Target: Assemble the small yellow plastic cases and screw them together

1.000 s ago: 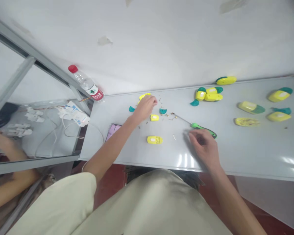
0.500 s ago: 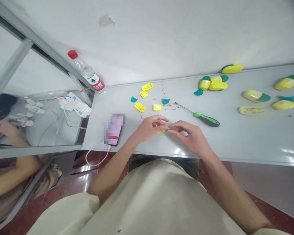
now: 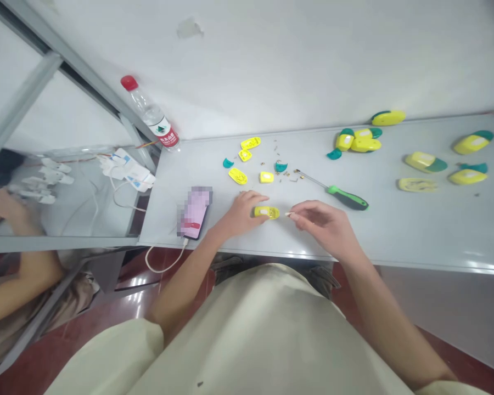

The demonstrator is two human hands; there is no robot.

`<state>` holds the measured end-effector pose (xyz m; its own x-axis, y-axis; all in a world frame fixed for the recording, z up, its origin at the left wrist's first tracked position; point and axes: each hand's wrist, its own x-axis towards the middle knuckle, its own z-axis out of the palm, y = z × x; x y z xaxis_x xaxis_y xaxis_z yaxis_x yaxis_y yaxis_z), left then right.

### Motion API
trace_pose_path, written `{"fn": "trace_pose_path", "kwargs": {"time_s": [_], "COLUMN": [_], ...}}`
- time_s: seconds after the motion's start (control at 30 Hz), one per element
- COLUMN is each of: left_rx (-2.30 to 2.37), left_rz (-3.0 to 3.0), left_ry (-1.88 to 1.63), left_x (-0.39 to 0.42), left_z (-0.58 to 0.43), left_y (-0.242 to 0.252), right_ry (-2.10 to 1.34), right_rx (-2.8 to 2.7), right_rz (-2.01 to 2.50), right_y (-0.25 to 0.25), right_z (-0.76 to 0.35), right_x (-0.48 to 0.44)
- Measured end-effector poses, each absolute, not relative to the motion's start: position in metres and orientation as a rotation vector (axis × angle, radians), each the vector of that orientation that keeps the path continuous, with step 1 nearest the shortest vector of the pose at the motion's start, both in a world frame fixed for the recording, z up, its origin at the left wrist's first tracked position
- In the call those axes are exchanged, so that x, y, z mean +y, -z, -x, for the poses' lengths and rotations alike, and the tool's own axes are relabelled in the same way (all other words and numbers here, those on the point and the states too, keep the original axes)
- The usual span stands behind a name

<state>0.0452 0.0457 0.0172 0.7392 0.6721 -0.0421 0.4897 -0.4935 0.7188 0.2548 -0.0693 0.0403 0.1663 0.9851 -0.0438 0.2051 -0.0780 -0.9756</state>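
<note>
My left hand (image 3: 243,214) grips a yellow plastic shell (image 3: 274,213) low over the near part of the table, thumb along its near side. A pale patch shows on the shell, and its right end looks open. Just to the right, my right hand (image 3: 324,224) pinches a small whitish piece (image 3: 288,214) between thumb and fingertips, apart from the shell. Farther back lie a yellow cap piece (image 3: 267,177), an open yellow half-shell (image 3: 237,176) and a teal curved piece (image 3: 281,167). A screwdriver (image 3: 348,198) with a green and black handle lies beyond my right hand.
Tiny metal parts (image 3: 295,180) are scattered near the screwdriver tip. Assembled yellow-and-teal cases (image 3: 366,144) sit at the back and right. A phone (image 3: 195,214) on a cable lies left, with a bottle (image 3: 160,126) behind. Another person's arm (image 3: 24,219) shows beyond the frame.
My hands have moved apart, the right one slightly to the right with the small whitish piece. The yellow shell in my left hand now shows more fully.
</note>
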Motion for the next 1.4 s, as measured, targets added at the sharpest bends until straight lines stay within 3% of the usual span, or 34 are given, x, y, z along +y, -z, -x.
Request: {"fn": "trace_pose_path", "kwargs": {"time_s": [0.2, 0.5, 0.87, 1.13, 1.4], "left_rx": [0.885, 1.135, 1.084, 1.04, 1.053], "left_rz": [-2.352, -2.366, -2.132, -2.022, -2.018], "left_ry": [-0.279, -0.171, -0.257, -0.437, -0.499], "left_x": [0.037, 0.015, 0.018, 0.018, 0.017], "left_z": [-0.042, -0.049, -0.039, -0.034, -0.035], "left_y": [0.002, -0.01, 0.0, 0.011, 0.015], "right_ry": [-1.07, -1.061, -1.083, -1.202, -1.333], "right_rx": [-1.118, -1.102, -1.217, -1.539, -1.507], "right_rz": [1.434, 1.531, 1.713, 1.579, 1.626], "right_y": [-0.039, -0.037, -0.021, -0.008, 0.001], "right_z": [-0.257, -0.26, -0.263, -0.252, -0.244], "right_x": [-0.072, -0.072, -0.039, -0.001, 0.009]}}
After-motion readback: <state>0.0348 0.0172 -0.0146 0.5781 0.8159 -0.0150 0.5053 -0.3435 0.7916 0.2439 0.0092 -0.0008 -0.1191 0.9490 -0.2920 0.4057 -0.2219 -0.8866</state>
